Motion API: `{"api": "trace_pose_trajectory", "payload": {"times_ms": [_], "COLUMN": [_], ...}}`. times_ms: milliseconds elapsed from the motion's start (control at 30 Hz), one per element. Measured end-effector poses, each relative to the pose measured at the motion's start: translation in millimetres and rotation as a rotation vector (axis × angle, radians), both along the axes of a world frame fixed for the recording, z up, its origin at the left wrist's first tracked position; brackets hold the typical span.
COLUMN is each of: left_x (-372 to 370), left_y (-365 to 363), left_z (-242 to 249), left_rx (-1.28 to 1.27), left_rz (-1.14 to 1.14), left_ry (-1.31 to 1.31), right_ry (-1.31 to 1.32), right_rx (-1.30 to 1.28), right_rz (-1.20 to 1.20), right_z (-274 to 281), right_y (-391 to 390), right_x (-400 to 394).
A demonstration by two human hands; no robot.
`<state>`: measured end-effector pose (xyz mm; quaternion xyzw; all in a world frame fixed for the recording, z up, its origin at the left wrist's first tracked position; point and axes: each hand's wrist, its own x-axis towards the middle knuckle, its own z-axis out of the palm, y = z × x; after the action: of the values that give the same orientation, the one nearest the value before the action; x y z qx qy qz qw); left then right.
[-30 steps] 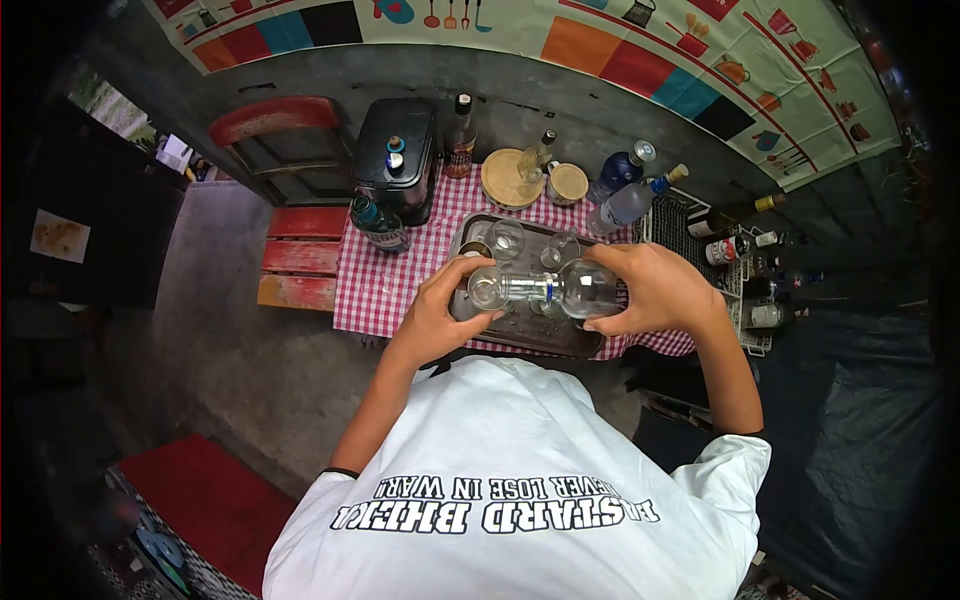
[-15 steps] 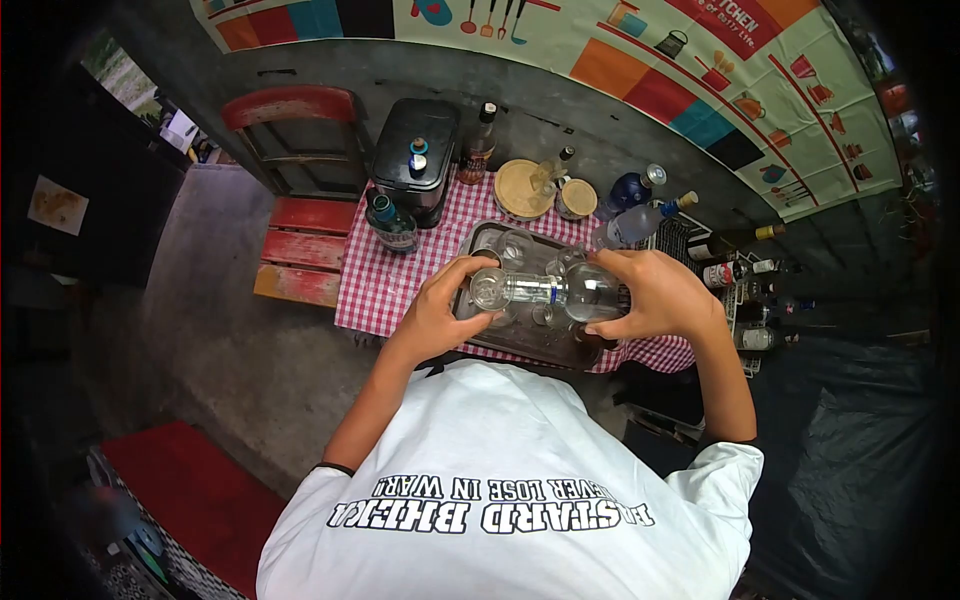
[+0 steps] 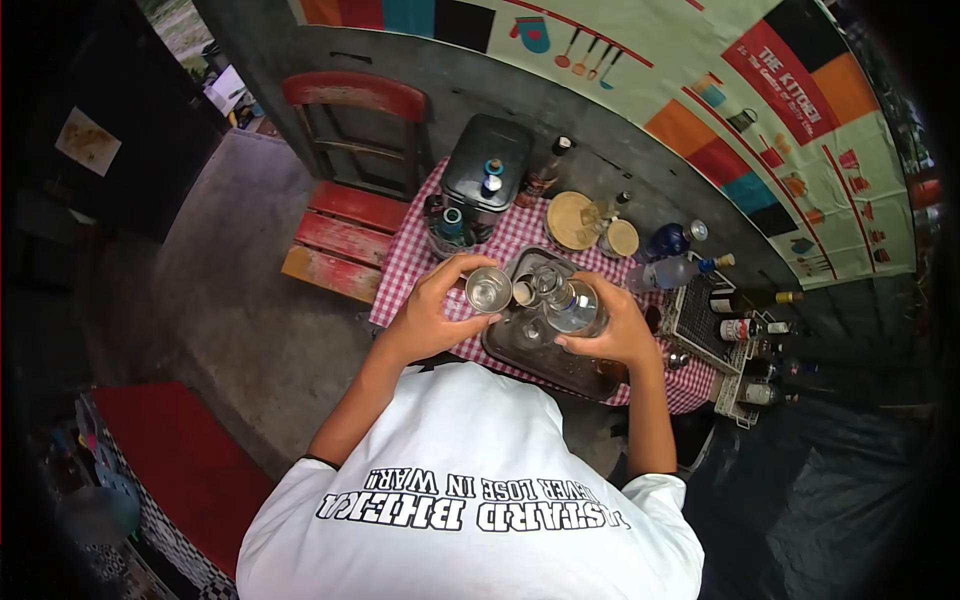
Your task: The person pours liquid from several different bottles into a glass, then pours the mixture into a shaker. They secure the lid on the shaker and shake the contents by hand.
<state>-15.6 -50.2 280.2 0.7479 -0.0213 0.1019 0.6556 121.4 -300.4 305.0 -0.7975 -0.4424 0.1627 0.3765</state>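
Note:
My left hand (image 3: 435,310) is curled around a small clear cup (image 3: 489,289), its round mouth facing up toward me. My right hand (image 3: 615,325) grips a clear glass bottle (image 3: 575,308) with a blue band at its neck. The bottle's mouth points up and a little left, apart from the cup. Both hands are over the near and left part of a dark metal tray (image 3: 570,372). Glassware stands on the tray, partly hidden by the bottle and my hands. A small pale round thing (image 3: 523,290) shows between cup and bottle.
A checkered tablecloth (image 3: 405,270) lies under the tray. Beyond it stand a black lidded bin (image 3: 487,150), a green bottle (image 3: 452,228), woven-lidded jars (image 3: 572,220) and a blue bottle (image 3: 675,240). To the right, a wire rack (image 3: 700,305) has several bottles. A red chair (image 3: 350,210) stands left.
The bottle has tipped back from lying nearly level over the cup, and its neck has moved off the cup. My view has shifted, so the table sits farther right.

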Motion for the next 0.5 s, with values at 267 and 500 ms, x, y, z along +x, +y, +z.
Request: {"api": "trace_pose_trajectory", "payload": {"times_ms": [267,500], "left_x": [-28.3,-47.5], "left_y": [63.6,110.1], "left_z": [-20.2,-24.7], "left_rx": [0.008,-0.033], "left_rz": [0.158,0.235], "left_ry": [0.088,0.184], "right_ry": [0.004,0.397], "right_rx": [0.174,-0.013], "right_rz": [-0.175,-0.368], "right_z": [-127.8,-187.2], "right_y": [65.9,110.8], "right_x": [-9.8,-32.2]}}
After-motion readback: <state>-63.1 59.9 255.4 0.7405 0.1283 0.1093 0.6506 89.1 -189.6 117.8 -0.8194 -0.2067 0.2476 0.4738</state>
